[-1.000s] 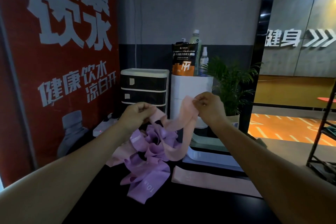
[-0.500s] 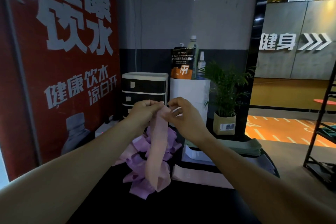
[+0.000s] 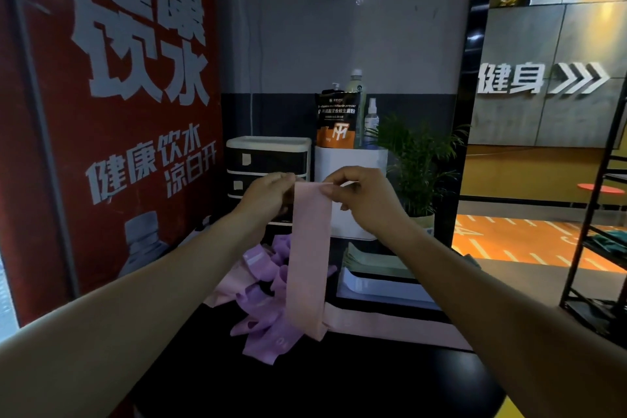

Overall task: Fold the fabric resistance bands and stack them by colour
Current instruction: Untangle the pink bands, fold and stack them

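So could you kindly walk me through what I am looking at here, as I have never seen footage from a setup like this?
There is no machine here: a person wears one wide-angle camera on the head, so the picture looks forward and down along both bare arms. The left hand and the right hand each pinch a top corner of a long pale pink fabric band, which hangs straight down between them. Each grip is at the band's upper edge. Beneath it, on the dark tabletop, lies a loose heap of purple fabric bands and, to the right, a flat pink fabric band. Further back sit a pale green folded pile, a black and white drawer unit and a green potted plant.
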### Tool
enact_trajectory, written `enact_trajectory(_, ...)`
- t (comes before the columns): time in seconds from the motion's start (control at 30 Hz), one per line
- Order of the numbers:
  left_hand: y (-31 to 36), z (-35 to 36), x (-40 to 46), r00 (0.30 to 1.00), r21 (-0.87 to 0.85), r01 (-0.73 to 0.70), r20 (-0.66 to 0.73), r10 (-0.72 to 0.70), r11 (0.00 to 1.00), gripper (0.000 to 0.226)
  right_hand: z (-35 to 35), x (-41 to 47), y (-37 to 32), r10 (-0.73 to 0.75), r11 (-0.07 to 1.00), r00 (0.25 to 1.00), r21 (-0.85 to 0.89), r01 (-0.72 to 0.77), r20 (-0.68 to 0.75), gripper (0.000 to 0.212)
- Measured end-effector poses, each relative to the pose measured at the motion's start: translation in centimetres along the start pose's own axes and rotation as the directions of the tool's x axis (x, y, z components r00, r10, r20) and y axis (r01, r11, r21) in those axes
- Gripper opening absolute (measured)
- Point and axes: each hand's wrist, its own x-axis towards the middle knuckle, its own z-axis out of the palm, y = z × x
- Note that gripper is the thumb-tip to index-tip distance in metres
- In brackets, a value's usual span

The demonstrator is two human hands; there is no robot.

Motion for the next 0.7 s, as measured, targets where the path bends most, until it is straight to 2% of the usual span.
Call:
enact_trajectory(0.07,0.3,0.7,-0.9,0.976,-0.056,0.09,0.205,-0.077,0.994,0.014,-0.7,-0.3,0.1,0.06,0.99,0.998,0.126,-0.058,-0.015,0.006)
enact_trajectory(0.13,0.3,1.6,-1.4,0.91,-0.061,0.157,0.397,-0.12,0.986,0.016,-1.2,-0.7,0.5,0.092,0.979,0.995,0.187,-0.086,-0.025,0.007)
enact_trajectory(0.2,0.1,2.6,-1.7,0.875,-0.128,0.209,0.468,-0.127,0.97,0.018,-1.8,-1.0,1.0,0.122,0.97,0.992,0.215,-0.114,-0.025,0.008)
enact_trajectory(0.3,0.0,3.6,-1.7,0.88,-0.224,0.229,0.464,-0.103,0.947,0.015,-2.5,-1.3,1.1,0.191,0.949,0.982,0.26,-0.181,-0.013,0.008)
enact_trajectory(0.37,0.0,4.0,-1.5,0.898,-0.22,0.189,0.433,-0.078,0.957,0.013,-3.0,-1.4,0.9,0.315,0.893,0.949,0.336,-0.298,0.005,0.01)
enact_trajectory(0.43,0.1,4.1,-1.3,0.921,-0.196,0.157,0.382,-0.072,0.968,0.011,-3.8,-1.6,0.5,0.494,0.759,0.867,0.45,-0.47,0.073,0.013)
enact_trajectory(0.5,0.1,4.3,-1.1,0.934,-0.147,0.116,0.352,-0.057,0.982,0.01,-4.3,-1.7,0.5,0.591,0.687,0.794,0.428,-0.587,0.14,0.027)
enact_trajectory(0.53,0.0,4.4,-1.1,0.937,-0.121,0.091,0.347,-0.043,0.988,0.009,-4.3,-1.7,0.5,0.602,0.696,0.784,0.382,-0.608,0.151,0.031)
enact_trajectory(0.6,0.1,4.7,-1.2,0.939,-0.091,0.053,0.344,-0.018,0.994,0.009,-4.1,-1.8,0.3,0.577,0.747,0.807,0.318,-0.584,0.127,0.023)
enact_trajectory(0.63,0.1,4.8,-1.3,0.937,-0.078,0.034,0.348,-0.004,0.996,0.008,-4.0,-1.7,0.2,0.561,0.772,0.822,0.298,-0.561,0.095,0.016)
enact_trajectory(0.7,0.1,5.0,-1.4,0.928,-0.035,-0.002,0.373,0.015,0.999,0.007,-4.1,-1.5,0.3,0.534,0.814,0.845,0.264,-0.518,0.012,0.019)
